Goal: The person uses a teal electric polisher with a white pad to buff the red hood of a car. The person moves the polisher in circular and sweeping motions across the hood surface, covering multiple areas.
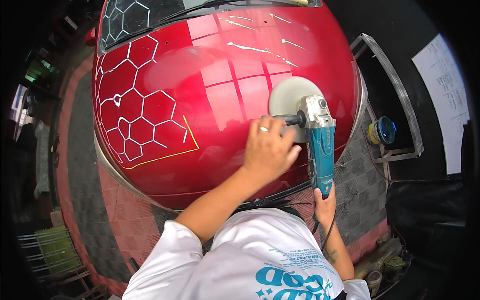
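Observation:
A teal and silver rotary polisher (321,150) rests its round, off-white pad (291,95) on the right part of a glossy red car hood (215,150). My left hand (270,152), with a ring on one finger, is closed over the black side handle (291,120); its fingertips are partly hidden. The rear end of the polisher's body sits in my right hand (325,207), whose fingers are wrapped round it and partly out of sight. White streaks of polish (250,48) lie on the hood beyond the pad.
White hexagon lines (135,95) and a yellow border line (162,160) mark the hood's left side. A black power cord (330,232) trails by my right forearm. To the right stand a metal frame (395,85) and a bucket (382,131). Checkered floor tiles (360,185) surround the car.

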A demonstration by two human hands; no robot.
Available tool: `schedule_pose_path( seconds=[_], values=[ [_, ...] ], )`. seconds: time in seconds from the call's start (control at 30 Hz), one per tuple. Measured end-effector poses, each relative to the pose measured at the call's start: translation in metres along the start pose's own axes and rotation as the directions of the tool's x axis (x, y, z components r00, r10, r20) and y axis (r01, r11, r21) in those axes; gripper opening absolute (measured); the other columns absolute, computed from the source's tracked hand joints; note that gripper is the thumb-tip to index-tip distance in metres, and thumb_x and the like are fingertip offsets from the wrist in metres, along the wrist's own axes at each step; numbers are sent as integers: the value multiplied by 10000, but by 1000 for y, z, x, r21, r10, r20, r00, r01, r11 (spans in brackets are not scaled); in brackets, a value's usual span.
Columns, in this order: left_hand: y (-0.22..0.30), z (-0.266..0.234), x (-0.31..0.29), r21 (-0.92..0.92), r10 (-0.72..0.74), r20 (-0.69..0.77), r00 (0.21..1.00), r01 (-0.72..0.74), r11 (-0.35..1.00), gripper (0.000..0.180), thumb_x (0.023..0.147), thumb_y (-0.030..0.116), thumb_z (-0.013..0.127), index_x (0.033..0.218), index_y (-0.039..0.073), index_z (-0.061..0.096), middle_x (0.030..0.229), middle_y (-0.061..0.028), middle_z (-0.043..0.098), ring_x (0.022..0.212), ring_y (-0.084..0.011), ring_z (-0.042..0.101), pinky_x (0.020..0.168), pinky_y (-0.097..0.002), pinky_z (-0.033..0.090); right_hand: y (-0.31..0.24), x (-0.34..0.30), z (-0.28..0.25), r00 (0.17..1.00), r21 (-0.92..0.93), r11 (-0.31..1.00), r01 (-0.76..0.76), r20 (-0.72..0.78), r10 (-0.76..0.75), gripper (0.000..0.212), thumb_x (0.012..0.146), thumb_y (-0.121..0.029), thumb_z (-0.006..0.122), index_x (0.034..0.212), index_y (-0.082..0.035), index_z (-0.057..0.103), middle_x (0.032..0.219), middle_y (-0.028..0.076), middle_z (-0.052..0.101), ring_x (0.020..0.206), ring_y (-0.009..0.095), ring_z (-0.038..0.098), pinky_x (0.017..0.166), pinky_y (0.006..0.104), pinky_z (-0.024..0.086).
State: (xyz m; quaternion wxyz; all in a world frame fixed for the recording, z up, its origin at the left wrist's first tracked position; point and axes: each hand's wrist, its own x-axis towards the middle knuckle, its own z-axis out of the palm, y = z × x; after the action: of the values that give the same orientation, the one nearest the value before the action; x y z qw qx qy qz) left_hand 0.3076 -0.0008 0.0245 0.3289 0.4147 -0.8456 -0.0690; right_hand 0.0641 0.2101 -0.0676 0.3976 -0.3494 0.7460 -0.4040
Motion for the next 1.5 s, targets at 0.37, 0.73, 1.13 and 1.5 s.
schedule_pose_path(
  seconds=[0.37,0.73,1.13,1.5],
  values=[
    [-120,-94,-116,57,-467,141,873,464,884,402,1002,427,882,1236,102,848,963,-157,847,865,-354,831,766,-455,636,-68,-22,71,892,-337,874,351,403,-204,1049,990,-402,908,1794,-91,311,1276,307,803,1179,477,815,1018,512,645],
    [-166,-114,-124,-108,-566,-57,822,559,822,429,1003,363,909,1341,104,850,1091,-221,864,959,-355,873,823,-415,661,-149,18,100,812,-401,790,464,550,-198,998,1097,-504,741,1843,-102,213,1374,372,742,1256,564,739,1056,588,600],
    [-6,23,84,-1,-268,371,889,289,957,434,993,532,832,1305,235,888,921,-175,835,882,-412,807,817,-533,638,-27,37,-73,981,24,998,55,186,-59,792,1194,-485,633,1809,-92,327,823,14,623,629,90,597,565,274,510],
    [-37,-72,23,107,-533,263,804,525,844,424,942,415,922,1266,141,904,1059,-199,869,972,-372,857,894,-440,657,-84,18,-28,869,-35,999,-2,495,19,868,1145,-447,705,1821,-80,304,1147,160,773,831,209,764,822,378,624]
  ],
)
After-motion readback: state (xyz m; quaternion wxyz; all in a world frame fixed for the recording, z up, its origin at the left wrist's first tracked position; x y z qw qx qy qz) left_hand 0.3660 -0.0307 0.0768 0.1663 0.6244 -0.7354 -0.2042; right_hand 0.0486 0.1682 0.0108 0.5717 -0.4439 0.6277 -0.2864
